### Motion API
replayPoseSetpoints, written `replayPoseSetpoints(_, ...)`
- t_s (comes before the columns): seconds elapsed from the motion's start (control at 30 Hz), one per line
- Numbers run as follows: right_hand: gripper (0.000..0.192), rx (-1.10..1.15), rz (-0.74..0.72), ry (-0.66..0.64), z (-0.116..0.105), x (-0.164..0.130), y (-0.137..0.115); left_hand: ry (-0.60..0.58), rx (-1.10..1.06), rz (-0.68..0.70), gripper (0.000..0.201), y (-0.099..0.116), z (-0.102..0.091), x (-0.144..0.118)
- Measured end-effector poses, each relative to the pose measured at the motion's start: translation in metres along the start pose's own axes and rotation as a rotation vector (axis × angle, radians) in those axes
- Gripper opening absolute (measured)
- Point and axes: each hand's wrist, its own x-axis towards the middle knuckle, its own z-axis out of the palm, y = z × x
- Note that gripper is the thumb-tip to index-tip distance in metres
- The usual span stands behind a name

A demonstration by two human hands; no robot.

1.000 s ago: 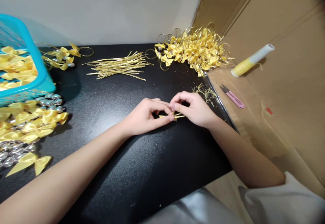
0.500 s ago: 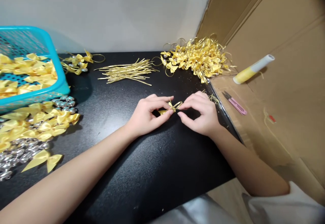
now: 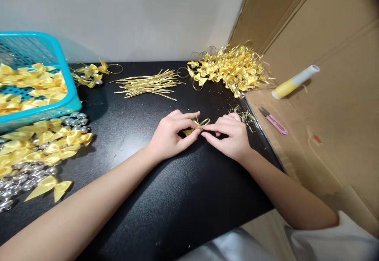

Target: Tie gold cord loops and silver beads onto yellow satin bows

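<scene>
Over the middle of the black table, my left hand (image 3: 173, 134) pinches a yellow ribbon bow (image 3: 187, 132) between thumb and index finger. A gold cord (image 3: 205, 122) is wound at the bow and stands up in a small loop between my hands. My right hand (image 3: 229, 134) is closed at the cord's knot, thumb and index fingertips nearly together on the cord. The bow is mostly hidden behind my left fingers. Just beyond my right hand lie gold cord scraps (image 3: 245, 117).
A blue basket (image 3: 69, 95) holds yellow bows. Before it lie more bows (image 3: 63, 146) and silver beads (image 3: 26, 178). Cut gold cords (image 3: 148, 84) and a heap of finished bows (image 3: 237, 67) sit at the back. Pink thread snips (image 3: 275, 123) and a tube (image 3: 296, 81) are on cardboard.
My right hand has moved slightly left and its thumb and index finger have closed in at the knot. The cord loop has tilted a little; my left hand keeps its pinch.
</scene>
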Motion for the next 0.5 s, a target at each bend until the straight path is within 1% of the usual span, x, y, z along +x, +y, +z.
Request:
replayPoseSetpoints(0.13, 0.008, -0.002, 0.05, 0.08, 0.0061, -0.0029, -0.0015, 0.007, 0.009, 0.045, 0.013, 0.0014, -0.0007, -0.0001)
replayPoseSetpoints(0.3, 0.012, 0.136, 0.055, 0.139, 0.0083, -0.0025, -0.0037, 0.01, -0.028, 0.107, 0.01, 0.0044, -0.0025, 0.0006)
replayPoseSetpoints(0.4, 0.012, 0.194, 0.039, 0.129, 0.0075, -0.0018, -0.0031, -0.009, -0.06, 0.124, 0.011, 0.0059, -0.0037, 0.001)
replayPoseSetpoints(0.5, 0.01, 0.207, 0.008, 0.109, 0.0056, -0.0016, -0.0021, -0.021, -0.071, 0.137, 0.011, 0.0065, -0.0045, 0.0007)
